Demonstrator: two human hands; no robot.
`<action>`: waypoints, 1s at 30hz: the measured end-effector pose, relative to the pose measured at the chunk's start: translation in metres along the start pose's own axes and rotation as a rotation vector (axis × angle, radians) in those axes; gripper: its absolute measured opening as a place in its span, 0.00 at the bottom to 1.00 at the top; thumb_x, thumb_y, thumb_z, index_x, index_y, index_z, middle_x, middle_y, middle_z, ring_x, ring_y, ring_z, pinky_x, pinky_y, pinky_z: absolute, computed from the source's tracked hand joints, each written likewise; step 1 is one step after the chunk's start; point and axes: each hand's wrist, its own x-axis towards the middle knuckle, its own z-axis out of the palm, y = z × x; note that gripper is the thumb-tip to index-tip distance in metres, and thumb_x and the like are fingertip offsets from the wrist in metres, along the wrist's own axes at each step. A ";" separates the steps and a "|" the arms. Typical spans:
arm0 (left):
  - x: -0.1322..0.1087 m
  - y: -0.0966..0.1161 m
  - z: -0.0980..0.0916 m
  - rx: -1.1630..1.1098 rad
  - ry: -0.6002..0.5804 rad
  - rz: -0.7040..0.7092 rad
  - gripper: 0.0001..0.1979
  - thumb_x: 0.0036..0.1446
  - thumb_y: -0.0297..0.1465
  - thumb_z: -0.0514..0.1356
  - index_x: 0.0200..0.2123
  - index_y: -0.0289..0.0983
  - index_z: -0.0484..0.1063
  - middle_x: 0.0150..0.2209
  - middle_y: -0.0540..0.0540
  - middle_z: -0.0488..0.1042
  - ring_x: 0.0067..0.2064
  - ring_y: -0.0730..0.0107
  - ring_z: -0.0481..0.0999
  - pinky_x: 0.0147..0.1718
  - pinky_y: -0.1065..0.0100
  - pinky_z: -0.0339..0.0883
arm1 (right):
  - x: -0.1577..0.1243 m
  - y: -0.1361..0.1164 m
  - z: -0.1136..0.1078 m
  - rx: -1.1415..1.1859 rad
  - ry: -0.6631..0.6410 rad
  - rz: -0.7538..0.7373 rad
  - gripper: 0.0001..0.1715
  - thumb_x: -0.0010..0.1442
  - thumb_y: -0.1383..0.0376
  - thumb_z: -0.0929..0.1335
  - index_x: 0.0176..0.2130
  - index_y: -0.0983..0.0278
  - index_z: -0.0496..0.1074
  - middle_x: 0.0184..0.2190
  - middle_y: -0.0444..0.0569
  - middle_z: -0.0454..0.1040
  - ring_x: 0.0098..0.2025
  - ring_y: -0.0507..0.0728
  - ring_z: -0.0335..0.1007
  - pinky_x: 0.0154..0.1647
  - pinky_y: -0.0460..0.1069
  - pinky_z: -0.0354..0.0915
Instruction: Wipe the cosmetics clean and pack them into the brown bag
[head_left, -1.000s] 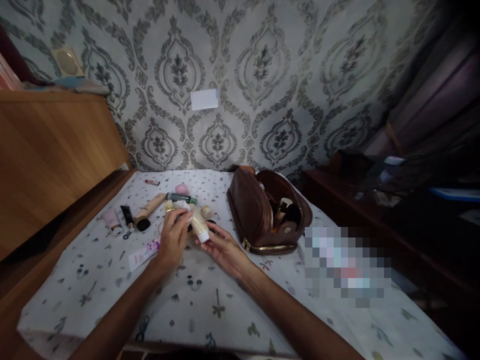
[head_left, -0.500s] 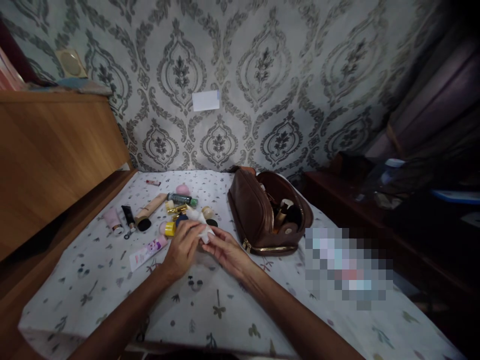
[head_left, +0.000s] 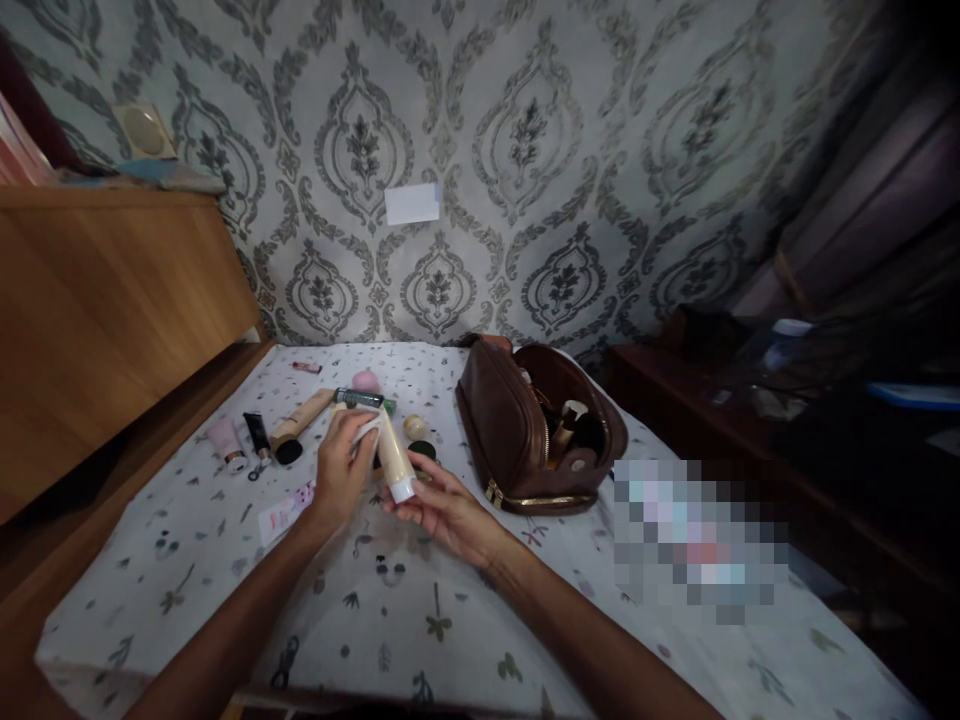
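Observation:
My right hand [head_left: 446, 508] grips a cream tube [head_left: 394, 452] by its white cap, the cap end pointing down toward me. Beside it, my left hand [head_left: 341, 475] is closed on a white tissue [head_left: 366, 432] near the tube's upper side. Left of my hands lie a pink-and-white tube [head_left: 279, 516], partly covered by my left hand, a beige tube [head_left: 304, 418] with a black cap, a small black tube [head_left: 256, 434] and a pale pink tube [head_left: 225, 440]. Behind my hands are a dark bottle [head_left: 358, 398] and a pink rounded item [head_left: 366, 381].
An open brown bag [head_left: 499, 420] with brushes inside stands right of my hands on the patterned cloth [head_left: 480, 625]. A blurred-out item [head_left: 697, 540] lies further right. A wooden cabinet [head_left: 120, 330] borders the left, and a patterned wall [head_left: 465, 120] the back.
The cream tube now shows plainly in my right hand. My left hand has moved left with the white tissue, away from my right hand.

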 end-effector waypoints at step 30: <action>-0.015 0.013 0.002 -0.057 -0.115 -0.091 0.13 0.68 0.32 0.53 0.51 0.39 0.73 0.44 0.44 0.71 0.47 0.62 0.73 0.48 0.60 0.69 | 0.005 -0.001 -0.004 0.086 0.080 -0.041 0.28 0.50 0.64 0.78 0.51 0.61 0.74 0.41 0.48 0.79 0.40 0.56 0.77 0.42 0.50 0.73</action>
